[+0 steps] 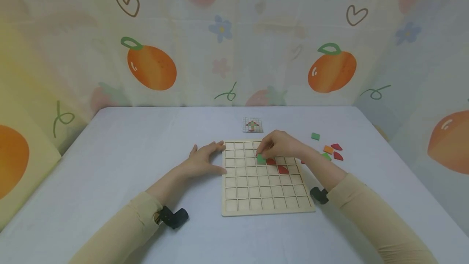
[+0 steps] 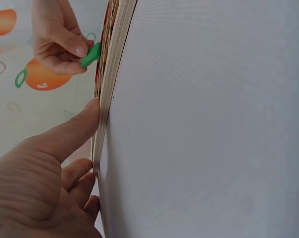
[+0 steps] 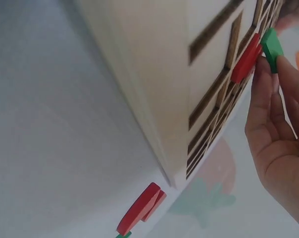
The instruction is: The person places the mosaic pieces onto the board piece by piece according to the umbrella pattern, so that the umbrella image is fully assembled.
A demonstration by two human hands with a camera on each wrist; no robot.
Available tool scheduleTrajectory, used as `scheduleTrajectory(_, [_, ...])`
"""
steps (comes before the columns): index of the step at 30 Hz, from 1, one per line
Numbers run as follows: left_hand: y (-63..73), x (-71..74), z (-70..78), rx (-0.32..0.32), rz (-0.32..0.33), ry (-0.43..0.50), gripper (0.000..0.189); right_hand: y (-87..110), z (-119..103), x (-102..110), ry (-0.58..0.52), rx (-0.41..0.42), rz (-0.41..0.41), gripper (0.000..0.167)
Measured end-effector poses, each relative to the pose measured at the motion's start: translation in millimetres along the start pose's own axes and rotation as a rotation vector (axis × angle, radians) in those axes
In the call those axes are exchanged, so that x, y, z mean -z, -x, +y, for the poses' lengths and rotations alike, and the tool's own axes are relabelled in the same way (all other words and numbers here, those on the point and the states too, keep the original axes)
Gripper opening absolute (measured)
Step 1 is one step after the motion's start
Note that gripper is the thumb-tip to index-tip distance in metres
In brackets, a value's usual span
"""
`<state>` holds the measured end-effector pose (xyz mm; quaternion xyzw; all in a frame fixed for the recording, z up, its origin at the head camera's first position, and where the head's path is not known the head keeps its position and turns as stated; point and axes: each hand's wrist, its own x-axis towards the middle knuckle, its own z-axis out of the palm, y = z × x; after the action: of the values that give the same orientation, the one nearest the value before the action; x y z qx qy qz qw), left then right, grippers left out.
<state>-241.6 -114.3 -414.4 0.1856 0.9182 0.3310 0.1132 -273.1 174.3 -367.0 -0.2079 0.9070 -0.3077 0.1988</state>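
Note:
Between thumb and fingers my right hand (image 1: 281,145) pinches a green square tile (image 1: 261,159), held tilted close over the wooden grid board (image 1: 268,214). Two red pieces with a curved side, one nearer the hand (image 1: 270,161) and another red piece (image 1: 283,170), lie in the board's cells. A bit of red also shows beside the pinching fingers. My left hand (image 1: 200,161) is spread at the board's left edge, thumb and fingertips against the rim. In the left wrist view the green tile (image 2: 91,55) stands edge-on near the board.
Behind the board lies a small card (image 1: 252,125) with a gridded, coloured picture. To the right are loose pieces: a green tile (image 1: 315,136), an orange tile (image 1: 328,149), a light green piece (image 1: 326,156) and several red ones (image 1: 338,156). A printed curtain (image 1: 242,60) hangs behind the table.

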Motion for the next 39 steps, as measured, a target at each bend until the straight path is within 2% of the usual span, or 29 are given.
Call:
scheduleTrajectory(27, [1.1, -1.2, 0.8, 0.015, 0.008, -0.010, 0.079, 0.7, -0.8, -3.5, 0.026, 0.048, 0.005, 0.013])
scheduleTrajectory(33, [1.2, -0.8, 1.7, 0.007, 0.008, -0.008, 0.080, 2.3, 2.3, 3.4, 0.014, 0.061, 0.021, 0.013])
scheduleTrajectory(39, [0.9, -0.6, 2.3, 0.000, 0.010, -0.012, 0.079, 4.2, 10.5, 17.1, -0.029, 0.044, 0.082, 0.020])
